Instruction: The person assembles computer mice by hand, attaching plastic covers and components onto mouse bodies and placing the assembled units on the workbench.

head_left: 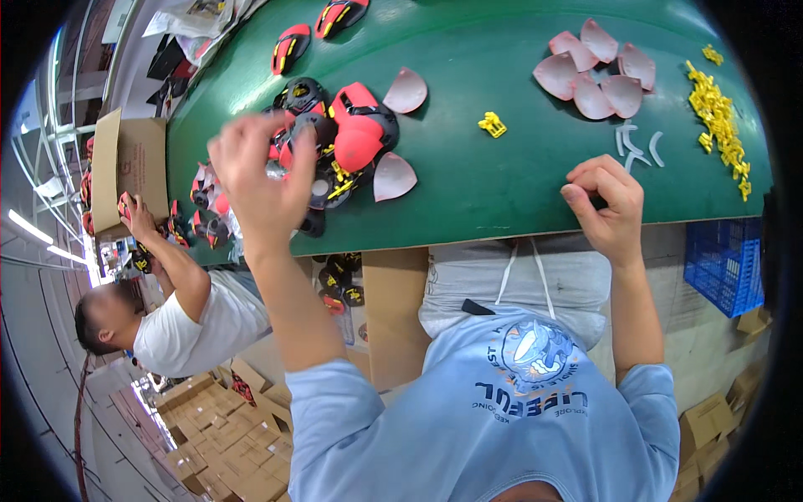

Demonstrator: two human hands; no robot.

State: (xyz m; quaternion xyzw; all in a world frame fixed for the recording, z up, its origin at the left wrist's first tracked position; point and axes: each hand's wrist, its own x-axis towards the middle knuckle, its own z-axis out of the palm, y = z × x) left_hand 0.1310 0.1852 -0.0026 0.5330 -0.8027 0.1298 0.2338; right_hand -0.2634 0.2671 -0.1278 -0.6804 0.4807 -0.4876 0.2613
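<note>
My left hand (266, 180) is raised over the left side of the green table (477, 197), thumb apart from the bent fingers, with nothing visible in it. Under and beyond it lies a pile of red and black moulded shells (358, 142) with yellow parts among them. Two pale pink petal-shaped pieces (393, 177) lie against the pile's right side. My right hand (615, 205) hovers near the table's front edge, fingers curled and thumb close to the index finger; whatever it may hold is hidden. Just beyond it are several curved white strips (629, 144).
Several pink petal-shaped pieces (592, 96) form a ring at the far right, beside a heap of yellow clips (718, 117). One yellow clip (493, 125) lies alone mid-table. At left a co-worker (192, 322) handles shells by a cardboard box (138, 163). A blue crate (723, 266) stands below right.
</note>
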